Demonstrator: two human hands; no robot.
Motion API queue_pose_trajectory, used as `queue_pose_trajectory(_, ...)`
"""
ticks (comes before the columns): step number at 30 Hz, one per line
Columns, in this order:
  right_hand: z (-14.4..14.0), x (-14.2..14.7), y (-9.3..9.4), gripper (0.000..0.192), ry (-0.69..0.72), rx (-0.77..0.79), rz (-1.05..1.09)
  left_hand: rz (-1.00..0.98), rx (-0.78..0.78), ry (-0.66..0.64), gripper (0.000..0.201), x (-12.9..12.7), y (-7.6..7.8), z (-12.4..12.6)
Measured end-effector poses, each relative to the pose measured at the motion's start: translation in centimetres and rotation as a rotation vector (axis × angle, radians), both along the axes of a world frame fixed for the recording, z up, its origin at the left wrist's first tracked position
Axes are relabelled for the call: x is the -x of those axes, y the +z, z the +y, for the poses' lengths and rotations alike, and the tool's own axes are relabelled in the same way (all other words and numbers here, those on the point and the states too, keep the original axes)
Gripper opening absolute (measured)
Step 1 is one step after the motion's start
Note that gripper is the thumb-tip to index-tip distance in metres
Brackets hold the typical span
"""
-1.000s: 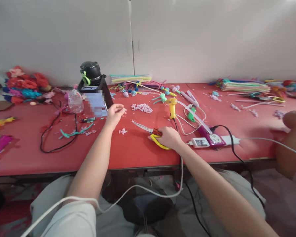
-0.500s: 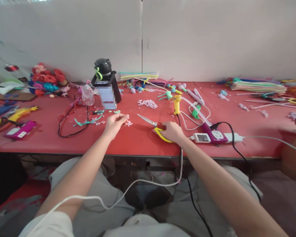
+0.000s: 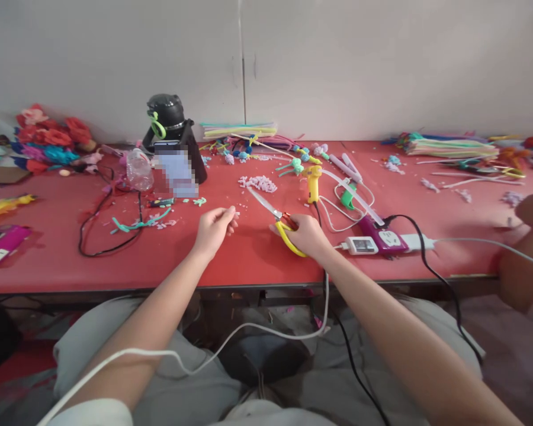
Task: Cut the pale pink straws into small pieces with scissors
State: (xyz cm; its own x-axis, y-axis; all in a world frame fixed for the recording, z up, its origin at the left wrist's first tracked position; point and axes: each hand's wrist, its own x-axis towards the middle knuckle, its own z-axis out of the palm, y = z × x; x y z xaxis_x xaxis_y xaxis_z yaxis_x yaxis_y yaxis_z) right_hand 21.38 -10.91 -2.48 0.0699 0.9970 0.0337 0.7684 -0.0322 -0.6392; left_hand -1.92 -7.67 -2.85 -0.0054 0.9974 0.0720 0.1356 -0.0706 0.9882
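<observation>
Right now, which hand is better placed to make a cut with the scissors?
Right. The right hand already grips the yellow handles of the scissors, blades pointing away on the red table. The left hand pinches a small piece beside them, not touching the scissors.

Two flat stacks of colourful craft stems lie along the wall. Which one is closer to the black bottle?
The smaller stack at the middle of the wall, right beside the black bottle; the bigger stack lies far off at the table's right end.
</observation>
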Motion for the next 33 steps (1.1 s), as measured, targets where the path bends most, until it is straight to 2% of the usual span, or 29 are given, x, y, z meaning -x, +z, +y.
queue_pose_trajectory(2,0.1,0.7,0.0,0.05,-0.03,0.005,0.221,0.032,-0.029,-0.014,0.035,-0.4,-0.1,-0.3)
queue_pose_trajectory(5,0.2,2.0,0.2,0.05,0.044,0.089,0.604,0.113,-0.086,-0.045,0.038,-1.3,-0.2,-0.8)
queue_pose_trajectory(8,0.3,3.0,0.3,0.047,0.114,0.059,0.777,0.176,-0.12,-0.1,0.04,-2.0,-0.1,-1.4)
queue_pose_trajectory(17,0.6,4.1,-0.3,0.04,0.122,-0.039,0.888,0.212,-0.137,-0.187,0.043,-2.1,0.1,-1.9)
queue_pose_trajectory(24,0.6,4.4,0.1,0.045,0.099,-0.061,1.014,0.069,-0.091,-0.101,0.035,-2.0,0.6,-2.0)
queue_pose_trajectory(29,0.6,4.6,0.3,0.046,0.076,-0.06,1.026,0.058,-0.082,-0.129,0.02,-2.0,0.8,-2.3)
queue_pose_trajectory(33,0.7,4.7,0.2,0.048,0.064,-0.079,1.03,0.044,-0.077,-0.135,0.019,-2.0,0.8,-2.5)
